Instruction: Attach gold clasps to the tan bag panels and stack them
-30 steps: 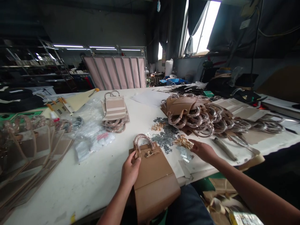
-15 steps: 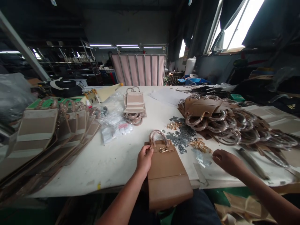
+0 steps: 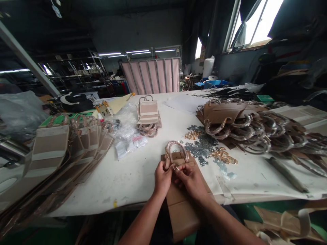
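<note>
A brown handbag piece (image 3: pixel 178 207) leans over the table's front edge, its plastic-wrapped handle (image 3: pixel 176 144) pointing away from me. My left hand (image 3: pixel 162 178) is closed on its upper left side, just under the handle's base. Close against those fingertips, my right hand (image 3: pixel 188 178) pinches a small shiny metal piece (image 3: pixel 176 167) over the bag's upper front. Its exact shape is mostly covered by my fingers, and the bag's gold clasp is hidden behind them. Beyond the bag lie gold fittings (image 3: pixel 223 156) and flat grey metal plates (image 3: pixel 201 148).
Brown bag pieces with wrapped handles (image 3: pixel 235 126) are heaped at the right. Beige striped panels (image 3: pixel 51 143) stand stacked at the left, with a smaller stack (image 3: pixel 148 114) at the back. Plastic bags (image 3: pixel 130 143) and a dark rod (image 3: pixel 287 173) also lie on the white table (image 3: pixel 122 183).
My right hand has moved left from beside the gold fittings to the bag, meeting my left fingertips. The left hand stays on the bag's upper left side. The view has shifted slightly.
</note>
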A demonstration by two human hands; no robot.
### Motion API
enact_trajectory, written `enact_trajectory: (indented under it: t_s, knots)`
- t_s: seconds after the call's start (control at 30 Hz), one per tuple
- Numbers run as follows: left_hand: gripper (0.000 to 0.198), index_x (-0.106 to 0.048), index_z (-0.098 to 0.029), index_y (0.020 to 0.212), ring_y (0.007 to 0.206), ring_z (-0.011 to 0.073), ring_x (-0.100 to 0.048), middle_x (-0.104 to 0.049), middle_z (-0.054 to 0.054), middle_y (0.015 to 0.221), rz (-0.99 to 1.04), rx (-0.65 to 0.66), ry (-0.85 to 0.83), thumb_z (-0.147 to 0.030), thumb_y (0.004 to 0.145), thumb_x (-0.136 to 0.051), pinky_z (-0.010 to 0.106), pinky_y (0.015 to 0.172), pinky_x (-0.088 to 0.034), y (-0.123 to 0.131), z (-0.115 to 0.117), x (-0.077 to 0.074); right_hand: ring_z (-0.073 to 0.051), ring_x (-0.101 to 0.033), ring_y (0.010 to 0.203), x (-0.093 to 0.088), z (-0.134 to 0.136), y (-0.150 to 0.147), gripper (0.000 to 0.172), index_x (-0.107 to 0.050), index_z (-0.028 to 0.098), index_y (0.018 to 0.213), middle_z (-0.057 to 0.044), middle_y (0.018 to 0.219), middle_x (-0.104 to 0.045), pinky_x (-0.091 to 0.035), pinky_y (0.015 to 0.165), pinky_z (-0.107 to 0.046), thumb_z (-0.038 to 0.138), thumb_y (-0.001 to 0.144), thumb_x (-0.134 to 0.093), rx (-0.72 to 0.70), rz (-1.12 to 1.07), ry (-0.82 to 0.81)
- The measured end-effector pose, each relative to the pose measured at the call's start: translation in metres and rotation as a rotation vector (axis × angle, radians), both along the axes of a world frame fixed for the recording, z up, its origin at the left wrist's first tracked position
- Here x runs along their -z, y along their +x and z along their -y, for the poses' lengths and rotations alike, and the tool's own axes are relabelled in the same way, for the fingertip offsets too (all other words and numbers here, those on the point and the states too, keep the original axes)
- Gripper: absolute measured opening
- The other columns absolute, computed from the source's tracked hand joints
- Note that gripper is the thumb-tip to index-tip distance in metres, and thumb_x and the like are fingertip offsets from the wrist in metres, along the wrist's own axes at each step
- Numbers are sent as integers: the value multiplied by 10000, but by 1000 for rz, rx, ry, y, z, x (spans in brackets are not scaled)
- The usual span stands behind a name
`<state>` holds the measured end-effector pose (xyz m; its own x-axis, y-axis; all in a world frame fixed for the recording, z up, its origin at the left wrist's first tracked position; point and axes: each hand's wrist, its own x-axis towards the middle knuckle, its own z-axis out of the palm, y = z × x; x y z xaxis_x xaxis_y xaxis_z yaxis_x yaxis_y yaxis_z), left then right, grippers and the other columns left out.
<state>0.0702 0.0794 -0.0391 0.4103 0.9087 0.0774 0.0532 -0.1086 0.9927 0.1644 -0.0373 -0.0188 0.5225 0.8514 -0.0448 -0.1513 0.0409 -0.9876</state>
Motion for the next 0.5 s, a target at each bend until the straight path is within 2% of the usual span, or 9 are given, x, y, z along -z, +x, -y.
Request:
enact_trajectory:
  t_s: [0.13,0.2,0.3,0.4,0.5]
  knots:
    - [361,-572,-228,808,741,191,-566,-600,-25,729,30,-67,-24,-517,806,-787,282,704,-430,-5,3,-4,-185,-640,677,13,-5,-10,455,-633,197,985,-19,782,-674,-528,606,-272,630,910,-748,82,-22,67]
    - [337,-616,-232,936,861,209,-615,-659,-3,853,71,-119,-69,-511,821,-766,293,790,-464,-7,4,-4,-155,-591,624,13,-1,-8,447,-642,192,954,-7,787,-648,-507,583,-261,624,911,-749,112,11,71]
    - [390,-653,-221,1085,983,243,-668,-720,48,990,137,-158,-244,-527,848,-700,324,846,-510,-11,7,-3,-133,-522,549,12,1,-7,442,-657,185,924,10,716,-609,-440,521,-248,619,921,-739,155,95,18]
    - [405,-698,-166,942,838,267,-711,-731,86,834,203,-103,-479,-555,829,-676,357,750,-556,-16,11,-3,-167,-579,588,17,-1,-9,435,-665,187,958,-5,700,-639,-458,534,-256,615,924,-737,166,111,-2]
    - [390,-715,-140,838,717,256,-709,-716,89,728,268,-68,-605,-523,767,-740,353,682,-565,-18,17,-6,-213,-672,680,22,-4,-11,447,-683,191,1089,-36,759,-710,-522,587,-274,603,925,-737,163,135,-16]
